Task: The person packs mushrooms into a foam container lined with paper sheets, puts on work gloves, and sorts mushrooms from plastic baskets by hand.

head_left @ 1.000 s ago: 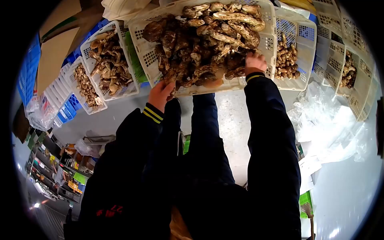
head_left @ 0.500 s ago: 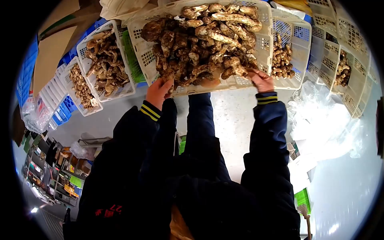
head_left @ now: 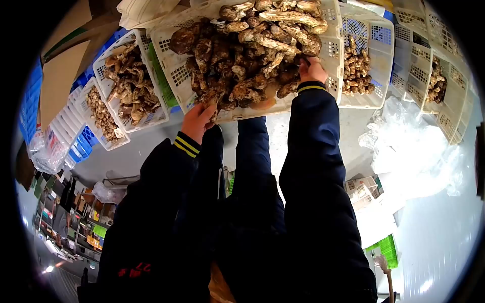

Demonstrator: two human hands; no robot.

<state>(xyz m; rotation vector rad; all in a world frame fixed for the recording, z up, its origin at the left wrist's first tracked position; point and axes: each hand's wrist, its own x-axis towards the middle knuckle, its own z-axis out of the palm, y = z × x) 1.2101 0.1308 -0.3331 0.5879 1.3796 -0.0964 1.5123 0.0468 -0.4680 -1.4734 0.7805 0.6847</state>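
A large white perforated basket (head_left: 331, 50) full of brown, dirt-marked mushrooms (head_left: 273, 43) lies in front of me. At its near left corner my left hand (head_left: 198, 121) pinches a mushroom (head_left: 214, 95) just inside the rim. My right hand (head_left: 312, 70) reaches over the near right part of the heap, its fingers bent among the mushrooms. What those fingertips hold, if anything, is hidden. A smooth, pale brown mushroom cap (head_left: 263, 104) shows by the near rim between my hands.
Smaller white baskets of mushrooms stand at the left (head_left: 164, 113) and right (head_left: 379, 98). Further right are more baskets (head_left: 454, 118). Clear plastic sheeting (head_left: 414, 151) lies on the right over the grey floor (head_left: 444, 227). Cardboard (head_left: 60, 81) leans at the upper left; shelves (head_left: 76, 227) stand lower left.
My right hand first drew a mushroom to the near right rim, then moved back left into the heap, and that mushroom is no longer at the rim. My left hand stays at the left corner.
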